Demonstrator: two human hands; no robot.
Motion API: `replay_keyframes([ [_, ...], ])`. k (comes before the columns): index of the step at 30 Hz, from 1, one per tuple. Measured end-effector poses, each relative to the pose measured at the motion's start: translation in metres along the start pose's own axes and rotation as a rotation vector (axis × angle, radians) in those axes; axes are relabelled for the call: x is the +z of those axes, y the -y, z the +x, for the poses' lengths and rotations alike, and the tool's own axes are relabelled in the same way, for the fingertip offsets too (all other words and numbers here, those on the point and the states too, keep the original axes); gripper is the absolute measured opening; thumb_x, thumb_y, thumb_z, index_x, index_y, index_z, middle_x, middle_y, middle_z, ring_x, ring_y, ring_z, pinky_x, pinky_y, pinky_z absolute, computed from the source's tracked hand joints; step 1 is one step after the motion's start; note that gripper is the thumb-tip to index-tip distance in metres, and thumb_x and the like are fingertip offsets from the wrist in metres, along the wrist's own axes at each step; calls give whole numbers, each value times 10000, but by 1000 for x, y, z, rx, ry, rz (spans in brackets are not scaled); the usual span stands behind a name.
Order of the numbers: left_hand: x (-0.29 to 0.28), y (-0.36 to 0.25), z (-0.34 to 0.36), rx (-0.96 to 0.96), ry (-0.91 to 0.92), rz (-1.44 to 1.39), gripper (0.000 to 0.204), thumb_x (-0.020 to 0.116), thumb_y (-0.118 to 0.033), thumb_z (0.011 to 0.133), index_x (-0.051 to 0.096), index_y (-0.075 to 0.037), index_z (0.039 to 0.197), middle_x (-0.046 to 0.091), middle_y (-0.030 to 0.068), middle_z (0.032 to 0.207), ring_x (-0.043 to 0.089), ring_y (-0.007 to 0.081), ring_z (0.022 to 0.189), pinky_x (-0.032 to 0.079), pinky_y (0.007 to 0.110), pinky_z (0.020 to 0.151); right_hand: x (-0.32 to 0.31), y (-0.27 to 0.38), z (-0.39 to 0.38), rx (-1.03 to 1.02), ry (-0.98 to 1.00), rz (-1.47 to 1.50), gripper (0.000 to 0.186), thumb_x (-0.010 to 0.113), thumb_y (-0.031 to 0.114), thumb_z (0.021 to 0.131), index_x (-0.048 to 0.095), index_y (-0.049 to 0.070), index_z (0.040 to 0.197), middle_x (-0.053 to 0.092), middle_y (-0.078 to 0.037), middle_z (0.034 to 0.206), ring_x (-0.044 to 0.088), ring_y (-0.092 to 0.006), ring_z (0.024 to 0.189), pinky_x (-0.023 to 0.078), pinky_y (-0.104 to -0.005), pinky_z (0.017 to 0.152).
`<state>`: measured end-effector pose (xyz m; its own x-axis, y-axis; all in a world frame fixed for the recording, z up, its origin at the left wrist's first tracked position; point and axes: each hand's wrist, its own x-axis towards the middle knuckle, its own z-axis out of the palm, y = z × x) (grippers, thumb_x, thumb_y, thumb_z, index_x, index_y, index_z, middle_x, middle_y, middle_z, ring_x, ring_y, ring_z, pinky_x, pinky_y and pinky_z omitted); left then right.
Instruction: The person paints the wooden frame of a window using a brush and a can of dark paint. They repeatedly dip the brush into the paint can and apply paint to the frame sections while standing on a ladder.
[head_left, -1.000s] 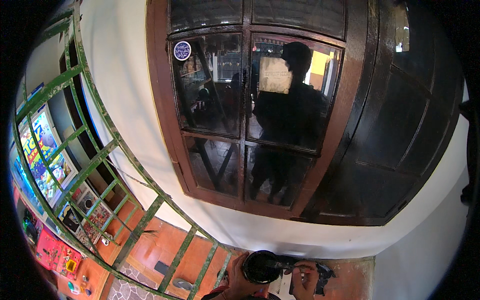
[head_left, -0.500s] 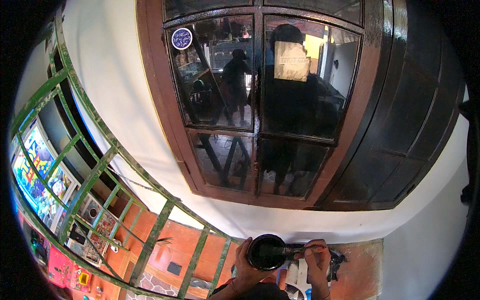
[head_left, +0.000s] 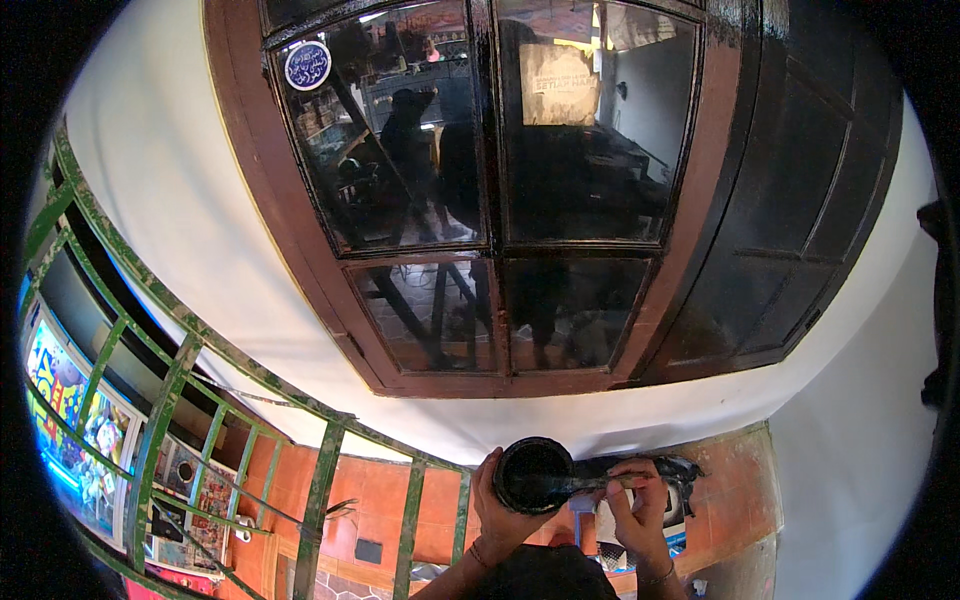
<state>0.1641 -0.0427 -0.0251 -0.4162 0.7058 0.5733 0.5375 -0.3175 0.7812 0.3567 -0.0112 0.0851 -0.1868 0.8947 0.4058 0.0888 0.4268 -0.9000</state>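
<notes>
A round can of dark paint is gripped from its left side by my left hand, with its open top facing up. My right hand pinches a paintbrush by its handle. The brush lies nearly level, its bristle end over the can's right rim; how far it dips inside is hard to make out. Beyond both hands stands a paned window with dark glossy bars and a brown frame.
A green, paint-worn ladder slants across the left side. White wall surrounds the window, with a black panelled shutter on the right. Orange floor tiles show below, with a black plastic bag near my right hand.
The view has shifted, so the window and ladder sit further left and the window higher. Both hands keep hold of the can and brush, with the brush still at the can's rim.
</notes>
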Motion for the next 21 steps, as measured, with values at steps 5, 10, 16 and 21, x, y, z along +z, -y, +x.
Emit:
replay_keyframes([
  [5, -4, 8, 9, -21, 21, -9, 1208, 1038, -343, 547, 355, 14, 1477, 509, 227, 1396, 546, 401, 1270, 482, 509, 1077, 7, 7, -2, -46, -5, -166, 178, 697, 140, 947, 628, 24, 1064, 719, -115, 916, 704, -239, 821, 550, -371, 797],
  [10, -10, 11, 20, 28, 42, -14, 1193, 1038, -338, 550, 365, 8, 1472, 495, 229, 1405, 535, 397, 1284, 477, 507, 1082, 16, 14, 0, -68, -15, -149, 176, 712, 110, 904, 659, 45, 1058, 709, -120, 931, 661, -308, 856, 517, -412, 823],
  [16, -13, 9, 33, -54, 48, 8, 1157, 1030, -303, 572, 355, 3, 1462, 503, 212, 1384, 536, 374, 1283, 470, 483, 1084, 28, 11, 1, -99, -40, -195, 175, 712, 94, 937, 641, 23, 1081, 702, -148, 928, 708, -282, 838, 557, -383, 795],
  [21, -5, 3, 53, -145, -52, -248, 1125, 1032, -344, 531, 401, -7, 1399, 578, 186, 1317, 594, 334, 1232, 469, 471, 1081, 51, 2, 4, 29, -319, 331, 219, 683, 149, 1007, 546, 46, 1145, 687, -92, 998, 715, -204, 810, 559, -328, 764],
])
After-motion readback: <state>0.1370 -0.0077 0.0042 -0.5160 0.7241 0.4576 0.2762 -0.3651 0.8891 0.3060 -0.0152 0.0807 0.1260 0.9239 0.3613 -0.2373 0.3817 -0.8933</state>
